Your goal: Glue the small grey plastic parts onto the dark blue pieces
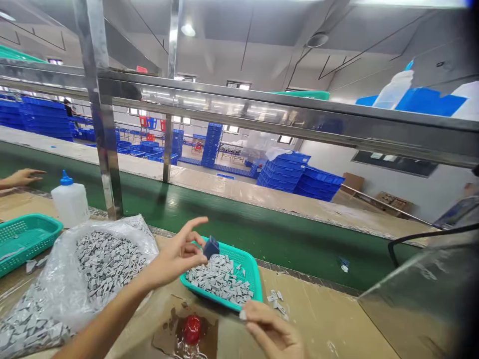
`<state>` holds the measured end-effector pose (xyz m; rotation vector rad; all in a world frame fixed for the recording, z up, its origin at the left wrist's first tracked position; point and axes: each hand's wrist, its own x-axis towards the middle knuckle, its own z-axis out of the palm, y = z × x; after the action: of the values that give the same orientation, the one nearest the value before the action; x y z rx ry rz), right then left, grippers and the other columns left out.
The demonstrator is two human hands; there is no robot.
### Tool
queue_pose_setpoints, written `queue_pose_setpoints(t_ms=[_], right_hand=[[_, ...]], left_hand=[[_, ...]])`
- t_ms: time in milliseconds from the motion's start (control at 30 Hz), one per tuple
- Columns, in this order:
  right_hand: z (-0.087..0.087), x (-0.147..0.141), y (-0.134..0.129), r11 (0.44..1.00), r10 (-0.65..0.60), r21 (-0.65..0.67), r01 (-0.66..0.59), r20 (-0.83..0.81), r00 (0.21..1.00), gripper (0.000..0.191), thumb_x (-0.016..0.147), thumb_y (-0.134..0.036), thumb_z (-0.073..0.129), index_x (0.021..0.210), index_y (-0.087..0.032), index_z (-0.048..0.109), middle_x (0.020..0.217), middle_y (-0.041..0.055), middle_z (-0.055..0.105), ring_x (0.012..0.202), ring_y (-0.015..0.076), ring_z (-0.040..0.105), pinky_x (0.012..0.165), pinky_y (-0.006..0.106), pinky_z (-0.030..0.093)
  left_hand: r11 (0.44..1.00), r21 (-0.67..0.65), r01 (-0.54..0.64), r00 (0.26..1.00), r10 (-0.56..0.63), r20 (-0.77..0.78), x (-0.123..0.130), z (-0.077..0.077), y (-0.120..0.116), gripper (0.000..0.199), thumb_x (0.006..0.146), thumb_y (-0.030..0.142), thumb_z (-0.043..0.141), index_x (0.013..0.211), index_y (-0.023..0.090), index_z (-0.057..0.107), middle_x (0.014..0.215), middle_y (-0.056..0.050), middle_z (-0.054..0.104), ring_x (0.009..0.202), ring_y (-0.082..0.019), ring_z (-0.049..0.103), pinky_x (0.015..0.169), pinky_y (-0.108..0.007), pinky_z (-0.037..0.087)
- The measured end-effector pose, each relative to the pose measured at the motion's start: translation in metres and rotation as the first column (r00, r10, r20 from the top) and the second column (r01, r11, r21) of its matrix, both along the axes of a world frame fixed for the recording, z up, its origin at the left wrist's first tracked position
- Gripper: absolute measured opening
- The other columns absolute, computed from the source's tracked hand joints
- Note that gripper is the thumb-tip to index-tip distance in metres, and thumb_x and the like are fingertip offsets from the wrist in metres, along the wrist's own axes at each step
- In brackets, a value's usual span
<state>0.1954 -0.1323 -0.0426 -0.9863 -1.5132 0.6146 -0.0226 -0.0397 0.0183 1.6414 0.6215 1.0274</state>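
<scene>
Between the thumb and fingers of my left hand is a small dark blue plastic part, raised over a green basket. My left index finger points out away from it. In the basket lies a heap of small grey plastic pieces. At the basket's near right corner, my right hand pinches one small grey plastic piece. A wet red round object sits on a soaked brown patch of the table in front of me.
An open plastic bag full of grey pieces lies at left, near a white bottle and another green basket. Loose grey pieces lie right of the basket. Beyond runs a green conveyor belt. Another person's hand shows at far left.
</scene>
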Motion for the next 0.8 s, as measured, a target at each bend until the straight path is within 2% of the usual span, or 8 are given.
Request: queue_pose_setpoints(t_ms=[67, 133, 233, 400, 600, 800], right_hand=[[0.026, -0.005, 0.004, 0.999, 0.024, -0.032, -0.028, -0.109, 0.994, 0.006, 0.071, -0.025, 0.067, 0.077, -0.027, 0.069, 0.08, 0.0047, 0.068, 0.084, 0.0219, 0.062, 0.074, 0.03, 0.052], [0.049, -0.013, 0.007, 0.999, 0.045, -0.01, -0.047, -0.147, 0.988, 0.007, 0.071, -0.027, 0.067, 0.078, -0.027, 0.069, 0.081, 0.0051, 0.067, 0.084, 0.0218, 0.062, 0.072, 0.03, 0.053], [0.07, -0.027, 0.008, 0.997, 0.035, 0.08, -0.022, -0.162, 0.986, 0.006, 0.073, -0.027, 0.065, 0.078, -0.026, 0.068, 0.081, 0.0055, 0.066, 0.083, 0.0221, 0.062, 0.068, 0.032, 0.054], [0.077, -0.041, 0.006, 0.994, -0.001, 0.112, -0.002, 0.033, 0.999, 0.01, 0.074, -0.019, 0.063, 0.078, -0.024, 0.069, 0.08, 0.0056, 0.067, 0.08, 0.0214, 0.062, 0.068, 0.033, 0.053], [0.082, -0.046, 0.003, 0.989, -0.022, 0.149, 0.01, 0.081, 0.996, 0.011, 0.074, -0.017, 0.062, 0.077, -0.024, 0.07, 0.076, 0.0053, 0.066, 0.074, 0.0187, 0.061, 0.058, 0.028, 0.054], [0.081, -0.04, -0.003, 0.982, -0.017, 0.187, -0.03, 0.243, 0.97, 0.007, 0.073, -0.024, 0.064, 0.075, -0.026, 0.071, 0.077, 0.006, 0.067, 0.073, 0.0215, 0.062, 0.06, 0.031, 0.054]], left_hand=[[0.998, 0.036, -0.058, 0.998, 0.058, 0.01, -0.003, 0.003, -0.018, 0.03, 0.071, 0.021, 0.061, 0.1, 0.021, 0.055, 0.086, -0.002, 0.052, 0.082, -0.015, 0.055, 0.075, -0.029, 0.046], [0.988, 0.101, -0.115, 0.993, 0.117, -0.015, -0.001, 0.006, -0.028, 0.015, 0.07, 0.022, 0.062, 0.084, 0.018, 0.061, 0.084, -0.003, 0.056, 0.085, -0.017, 0.053, 0.077, -0.029, 0.045], [0.968, 0.214, -0.129, 0.985, 0.15, -0.085, 0.003, 0.011, -0.035, 0.015, 0.07, 0.022, 0.061, 0.084, 0.021, 0.063, 0.082, -0.002, 0.059, 0.082, -0.017, 0.053, 0.076, -0.03, 0.044], [0.938, 0.338, -0.079, 0.965, 0.158, -0.212, 0.009, 0.015, -0.043, 0.019, 0.069, 0.017, 0.059, 0.085, 0.024, 0.066, 0.077, 0.0, 0.06, 0.076, -0.015, 0.053, 0.07, -0.028, 0.043], [0.899, 0.418, -0.128, 0.961, 0.216, -0.171, 0.008, 0.015, -0.051, 0.021, 0.065, 0.015, 0.062, 0.082, 0.025, 0.067, 0.074, 0.001, 0.06, 0.071, -0.016, 0.054, 0.066, -0.03, 0.045], [0.855, 0.501, -0.135, 0.963, 0.232, -0.136, -0.003, 0.027, -0.058, 0.017, 0.064, 0.017, 0.066, 0.081, 0.021, 0.067, 0.07, -0.001, 0.06, 0.068, -0.014, 0.055, 0.06, -0.026, 0.045]])
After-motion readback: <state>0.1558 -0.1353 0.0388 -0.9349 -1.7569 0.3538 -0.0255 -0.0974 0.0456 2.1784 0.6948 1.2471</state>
